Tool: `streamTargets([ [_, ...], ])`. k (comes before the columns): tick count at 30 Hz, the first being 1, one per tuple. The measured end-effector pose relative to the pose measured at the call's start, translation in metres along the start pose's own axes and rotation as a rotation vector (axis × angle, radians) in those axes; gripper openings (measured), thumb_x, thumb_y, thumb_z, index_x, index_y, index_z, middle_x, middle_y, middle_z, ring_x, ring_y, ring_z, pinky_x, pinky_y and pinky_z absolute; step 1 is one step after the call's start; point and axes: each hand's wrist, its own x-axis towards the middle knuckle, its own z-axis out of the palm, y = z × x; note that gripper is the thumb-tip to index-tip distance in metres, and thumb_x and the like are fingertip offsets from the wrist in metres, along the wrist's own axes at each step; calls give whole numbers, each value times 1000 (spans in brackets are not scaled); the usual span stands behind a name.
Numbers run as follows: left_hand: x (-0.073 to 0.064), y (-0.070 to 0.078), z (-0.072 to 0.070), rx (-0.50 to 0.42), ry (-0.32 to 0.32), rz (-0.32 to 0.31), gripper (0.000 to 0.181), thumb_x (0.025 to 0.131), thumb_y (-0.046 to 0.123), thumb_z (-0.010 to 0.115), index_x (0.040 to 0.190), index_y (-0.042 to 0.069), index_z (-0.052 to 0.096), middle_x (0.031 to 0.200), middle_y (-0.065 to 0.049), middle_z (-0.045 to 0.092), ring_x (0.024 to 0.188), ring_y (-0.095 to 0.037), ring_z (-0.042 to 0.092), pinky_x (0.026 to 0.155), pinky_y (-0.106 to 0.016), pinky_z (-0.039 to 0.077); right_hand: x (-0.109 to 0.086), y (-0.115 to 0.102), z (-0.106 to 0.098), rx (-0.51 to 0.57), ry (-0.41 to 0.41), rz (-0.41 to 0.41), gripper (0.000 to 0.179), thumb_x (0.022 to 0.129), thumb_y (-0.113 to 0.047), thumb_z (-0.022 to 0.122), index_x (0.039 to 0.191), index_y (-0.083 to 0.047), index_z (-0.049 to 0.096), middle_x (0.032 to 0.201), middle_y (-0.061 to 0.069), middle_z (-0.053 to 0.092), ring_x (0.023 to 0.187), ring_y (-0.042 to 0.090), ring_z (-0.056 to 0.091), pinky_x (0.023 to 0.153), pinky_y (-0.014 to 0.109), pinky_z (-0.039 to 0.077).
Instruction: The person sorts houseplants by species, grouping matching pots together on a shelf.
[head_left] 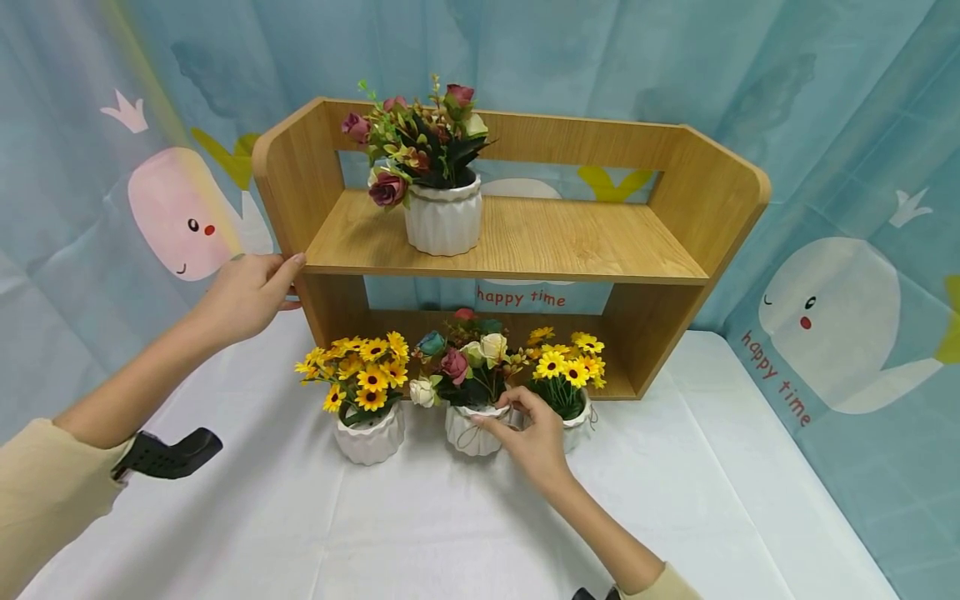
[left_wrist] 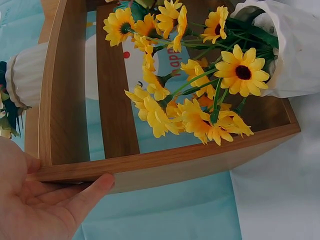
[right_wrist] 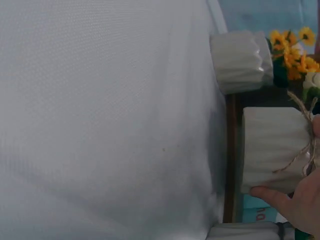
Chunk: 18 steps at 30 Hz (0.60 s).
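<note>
My left hand (head_left: pixel 251 292) grips the front left edge of a two-tier wooden shelf (head_left: pixel 517 273), at the height of its middle board. The thumb and fingers lie around that edge in the left wrist view. With my right hand (head_left: pixel 536 433) I hold a white ribbed flowerpot (right_wrist: pixel 275 150) of mixed roses by its side and rim. Twine is tied about this pot, and a gap shows beneath its base in the right wrist view. White pots of yellow daisies flank it: the left pot (head_left: pixel 370 437) and the right pot (head_left: pixel 576 425), the latter partly behind my right hand.
On the upper board, left of centre, stands another white pot (head_left: pixel 444 218) with dusky roses. A white cloth (head_left: pixel 420 533) covers the table. Behind the shelf hangs a blue curtain (head_left: pixel 555 50) with whale prints.
</note>
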Motion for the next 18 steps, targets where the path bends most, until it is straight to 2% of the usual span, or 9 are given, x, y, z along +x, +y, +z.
streamTargets([
  [6, 0, 1, -1, -4, -9, -8, 60, 116, 36, 30, 88, -5, 64, 66, -11, 60, 89, -45, 76, 58, -36, 44, 3, -11, -7, -9, -33, 1, 29, 78, -12, 94, 92, -10, 69, 84, 2, 65, 67, 15, 49, 64, 26, 42],
  [13, 0, 1, -1, -8, -17, -9, 60, 116, 36, 31, 85, -4, 62, 65, -11, 59, 92, -46, 76, 57, -35, 43, 7, -23, -19, -63, -54, 14, 28, 80, -14, 94, 91, -11, 68, 77, 1, 60, 66, 15, 46, 63, 25, 37],
  [18, -1, 2, -1, 0, -13, -7, 58, 116, 36, 31, 81, -2, 57, 62, -10, 55, 92, -46, 76, 55, -35, 41, 9, -33, -28, -57, -74, 15, 28, 80, -15, 94, 91, -10, 69, 82, 1, 64, 68, 16, 47, 64, 26, 39],
])
